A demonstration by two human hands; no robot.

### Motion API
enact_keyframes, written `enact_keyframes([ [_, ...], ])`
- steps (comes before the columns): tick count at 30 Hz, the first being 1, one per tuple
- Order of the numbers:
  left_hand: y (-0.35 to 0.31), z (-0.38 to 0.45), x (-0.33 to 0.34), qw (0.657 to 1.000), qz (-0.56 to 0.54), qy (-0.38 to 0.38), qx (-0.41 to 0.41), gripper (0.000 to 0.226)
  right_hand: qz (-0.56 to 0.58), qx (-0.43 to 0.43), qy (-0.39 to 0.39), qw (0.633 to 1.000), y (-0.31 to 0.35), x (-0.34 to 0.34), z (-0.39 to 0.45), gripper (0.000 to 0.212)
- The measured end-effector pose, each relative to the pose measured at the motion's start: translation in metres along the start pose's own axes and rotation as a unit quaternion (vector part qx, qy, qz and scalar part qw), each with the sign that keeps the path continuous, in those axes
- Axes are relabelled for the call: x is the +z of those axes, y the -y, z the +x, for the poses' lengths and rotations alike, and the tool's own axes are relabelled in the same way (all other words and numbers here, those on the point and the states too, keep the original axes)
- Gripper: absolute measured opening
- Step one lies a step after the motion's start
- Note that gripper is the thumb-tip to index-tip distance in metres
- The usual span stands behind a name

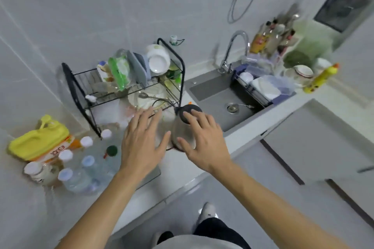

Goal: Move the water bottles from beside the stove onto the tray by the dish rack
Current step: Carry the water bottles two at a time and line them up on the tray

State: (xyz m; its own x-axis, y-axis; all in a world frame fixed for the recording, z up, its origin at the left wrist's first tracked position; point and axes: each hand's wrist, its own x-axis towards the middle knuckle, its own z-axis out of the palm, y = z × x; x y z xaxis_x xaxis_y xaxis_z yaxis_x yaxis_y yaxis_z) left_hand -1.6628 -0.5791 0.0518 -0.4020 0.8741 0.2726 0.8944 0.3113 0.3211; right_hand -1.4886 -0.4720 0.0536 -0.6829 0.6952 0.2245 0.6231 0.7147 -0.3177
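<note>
Fingers [141, 119] of your left hand [141, 145] are spread straight and hold nothing, hovering at frame centre over the front of the dish rack [121, 87]. Your right hand [202, 139] is just as open, its fingers [196, 119] splayed over one steel kettle [183, 127], fingertips on its black lid; whether the palm touches the body you cannot tell. Six capped bottles [81, 168] stand clustered at lower left, below the rack: five with pale caps, one with a dark green cap. They sit on a grey tray [150, 174], whose corner shows beneath your left wrist. One yellow jug [40, 139] lies at the left edge, just beside the bottles. One sink [218, 99] lies right of centre.
</note>
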Motion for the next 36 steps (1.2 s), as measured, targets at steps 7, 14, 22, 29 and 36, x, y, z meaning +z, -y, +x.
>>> enact_keyframes([
  [7, -0.162, 0.032, 0.061, 0.978, -0.040, 0.080, 0.190, 0.065, -0.046, 0.234, -0.070, 0.969, -0.127, -0.068, -0.110, 0.071],
  [14, -0.373, 0.032, 0.134, 0.929, -0.071, 0.130, 0.339, 0.062, -0.045, 0.397, -0.139, 0.906, -0.260, -0.144, -0.234, 0.072],
  [22, -0.590, 0.003, 0.191, 0.882, -0.105, 0.164, 0.429, 0.068, -0.072, 0.493, -0.188, 0.846, -0.397, -0.230, -0.358, 0.074],
  [29, -0.741, -0.004, 0.233, 0.838, -0.132, 0.177, 0.499, 0.069, -0.087, 0.553, -0.241, 0.793, -0.494, -0.284, -0.421, 0.071],
  [36, -0.915, 0.002, 0.311, 0.789, -0.158, 0.182, 0.565, 0.069, -0.106, 0.622, -0.252, 0.734, -0.622, -0.331, -0.477, 0.072],
])
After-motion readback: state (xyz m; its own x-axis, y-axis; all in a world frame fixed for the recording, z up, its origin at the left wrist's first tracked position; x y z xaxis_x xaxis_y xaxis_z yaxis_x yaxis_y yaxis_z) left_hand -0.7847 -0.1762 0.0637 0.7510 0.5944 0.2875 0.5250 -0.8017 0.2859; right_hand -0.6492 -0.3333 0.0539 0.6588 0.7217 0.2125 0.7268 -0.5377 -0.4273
